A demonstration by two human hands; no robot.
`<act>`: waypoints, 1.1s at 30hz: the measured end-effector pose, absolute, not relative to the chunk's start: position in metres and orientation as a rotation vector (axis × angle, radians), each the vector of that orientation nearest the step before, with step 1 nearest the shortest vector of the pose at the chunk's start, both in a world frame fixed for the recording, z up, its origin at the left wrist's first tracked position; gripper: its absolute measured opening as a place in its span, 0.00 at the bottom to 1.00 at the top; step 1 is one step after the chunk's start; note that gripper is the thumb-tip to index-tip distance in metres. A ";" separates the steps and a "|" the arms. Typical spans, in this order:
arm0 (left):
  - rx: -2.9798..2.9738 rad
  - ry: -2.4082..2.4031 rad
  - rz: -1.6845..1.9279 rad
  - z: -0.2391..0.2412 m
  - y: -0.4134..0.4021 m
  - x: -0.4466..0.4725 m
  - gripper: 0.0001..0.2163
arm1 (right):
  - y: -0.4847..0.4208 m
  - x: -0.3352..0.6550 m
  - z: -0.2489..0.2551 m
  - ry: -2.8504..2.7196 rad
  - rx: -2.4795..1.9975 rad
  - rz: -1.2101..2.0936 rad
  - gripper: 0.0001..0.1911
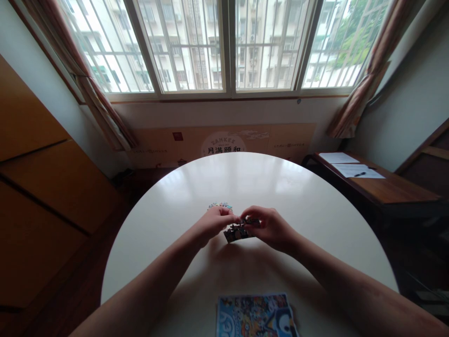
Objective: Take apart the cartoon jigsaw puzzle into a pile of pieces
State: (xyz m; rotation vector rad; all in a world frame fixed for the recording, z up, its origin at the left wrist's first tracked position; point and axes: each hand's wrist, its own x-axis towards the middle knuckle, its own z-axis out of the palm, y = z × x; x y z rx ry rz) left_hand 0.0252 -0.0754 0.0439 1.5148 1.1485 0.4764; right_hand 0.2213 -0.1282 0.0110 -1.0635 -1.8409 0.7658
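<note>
A small dark section of joined jigsaw pieces (239,233) is held tilted just above the white table, its lower edge close to the surface. My left hand (215,222) pinches at its upper left, thumb and fingers closed together. From the right, my right hand (270,227) grips the section's other side, with fingers and thumb around its edge. Their fingertips nearly meet at the top of the section, where the fingers partly hide it. Just beyond my left hand lies a pile of small, light-coloured jigsaw pieces (220,205), partly covered by that hand.
A blue cartoon picture sheet (254,316) lies at the near side of the round white table (280,187). On the right, a wooden desk (393,189) bears papers (358,170) and a dark pen (360,174). A barred window (228,47) is ahead; wooden cabinets (38,201) stand left.
</note>
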 end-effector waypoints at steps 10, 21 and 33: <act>1.444 1.132 0.467 0.039 -0.070 0.021 0.15 | -0.130 0.221 0.014 -1.887 -1.059 0.645 0.04; 2.068 1.547 0.614 0.049 -0.035 -0.019 0.15 | -0.127 0.222 0.015 -1.857 -1.167 0.756 0.15; 2.257 1.690 0.587 0.041 -0.038 -0.015 0.13 | -0.128 0.220 0.013 -1.805 -1.124 1.017 0.22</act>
